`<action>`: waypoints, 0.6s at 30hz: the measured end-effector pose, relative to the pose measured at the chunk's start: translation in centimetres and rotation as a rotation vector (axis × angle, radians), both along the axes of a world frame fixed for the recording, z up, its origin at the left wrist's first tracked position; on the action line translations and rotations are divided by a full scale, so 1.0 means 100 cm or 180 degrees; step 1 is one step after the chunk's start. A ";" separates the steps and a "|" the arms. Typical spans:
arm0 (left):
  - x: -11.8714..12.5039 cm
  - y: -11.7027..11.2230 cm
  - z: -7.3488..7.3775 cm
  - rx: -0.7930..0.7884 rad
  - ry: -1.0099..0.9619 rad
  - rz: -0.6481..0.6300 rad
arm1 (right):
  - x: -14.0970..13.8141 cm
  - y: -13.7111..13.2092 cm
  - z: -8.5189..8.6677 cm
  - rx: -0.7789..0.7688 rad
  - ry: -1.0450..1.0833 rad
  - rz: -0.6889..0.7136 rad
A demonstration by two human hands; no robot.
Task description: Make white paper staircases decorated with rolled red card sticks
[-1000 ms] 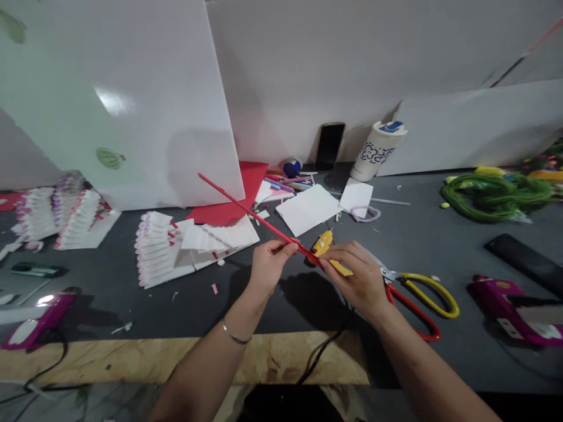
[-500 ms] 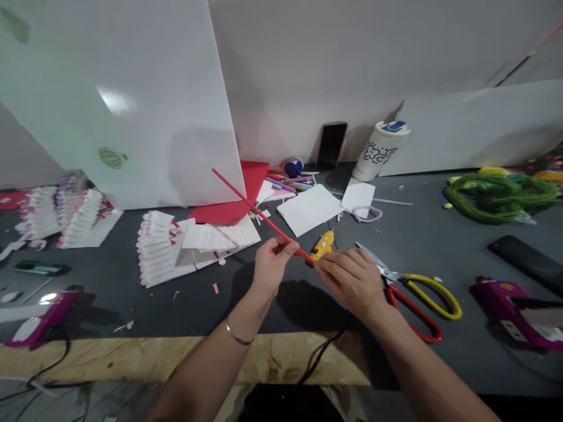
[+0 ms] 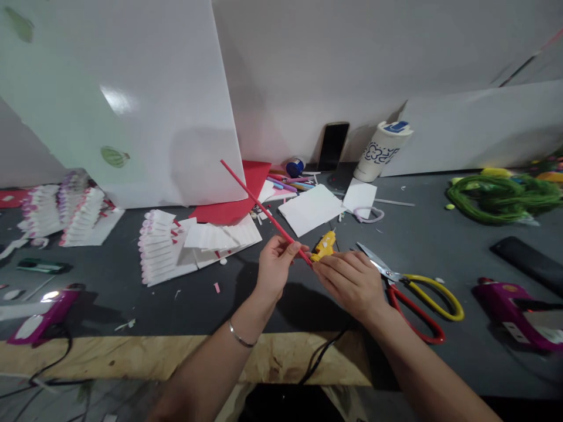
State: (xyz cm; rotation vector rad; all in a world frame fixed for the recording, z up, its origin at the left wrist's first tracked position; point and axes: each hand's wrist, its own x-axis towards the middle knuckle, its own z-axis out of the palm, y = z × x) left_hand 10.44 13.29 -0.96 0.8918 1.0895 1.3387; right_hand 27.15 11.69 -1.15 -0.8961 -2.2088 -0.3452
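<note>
A long, thin red strip (image 3: 257,202) slants up and to the left over the table, held by both hands. My left hand (image 3: 273,266) pinches it between thumb and fingers near its lower end. At that lower tip, my right hand (image 3: 352,281) is closed on the strip, its fingertips pressed together and partly hiding the end. Just behind my right hand lies a yellow glue gun (image 3: 324,245), partly covered by the fingers. Scissors (image 3: 389,272) with one red and one yellow handle lie open to the right of my right hand.
Rows of white paper strips with pink ends (image 3: 158,249) lie on the left. White cards (image 3: 311,209), a phone (image 3: 333,145) and a tumbler (image 3: 382,151) are at the back. Green cord (image 3: 497,196) and a magenta device (image 3: 512,310) are on the right; another magenta device (image 3: 46,316) sits left.
The red strip's upper end has shifted slightly right and up. Both hands keep nearly the same place and grip, and the whole view has shifted slightly.
</note>
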 end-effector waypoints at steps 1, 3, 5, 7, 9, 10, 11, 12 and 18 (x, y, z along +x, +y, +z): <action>0.000 0.000 0.000 0.0010 -0.0007 0.0012 | -0.001 0.000 0.001 0.0042 -0.0006 0.0031; 0.000 0.000 0.000 0.0029 -0.0030 0.0032 | -0.002 -0.001 0.002 0.0102 -0.0025 0.0087; 0.000 0.001 0.000 0.0061 -0.0045 0.0076 | -0.003 -0.001 0.002 0.0082 -0.0050 0.0119; -0.002 0.002 0.002 0.0091 -0.0017 0.0133 | -0.004 -0.001 0.001 -0.0032 0.0004 0.0169; -0.004 0.004 0.003 0.0102 0.0028 0.0182 | -0.003 0.000 0.000 -0.0223 0.0187 0.0192; -0.005 0.004 0.003 0.0101 0.0043 0.0190 | -0.003 0.001 0.000 -0.0313 0.0341 0.0170; -0.006 0.004 0.003 0.0102 0.0047 0.0197 | -0.002 0.002 0.000 -0.0393 0.0527 0.0135; -0.006 0.004 0.004 0.0109 0.0042 0.0203 | -0.001 0.003 0.000 -0.0466 0.0727 0.0091; -0.003 0.000 0.004 0.0111 0.0159 0.0197 | -0.004 0.003 -0.005 -0.1289 0.1363 0.0023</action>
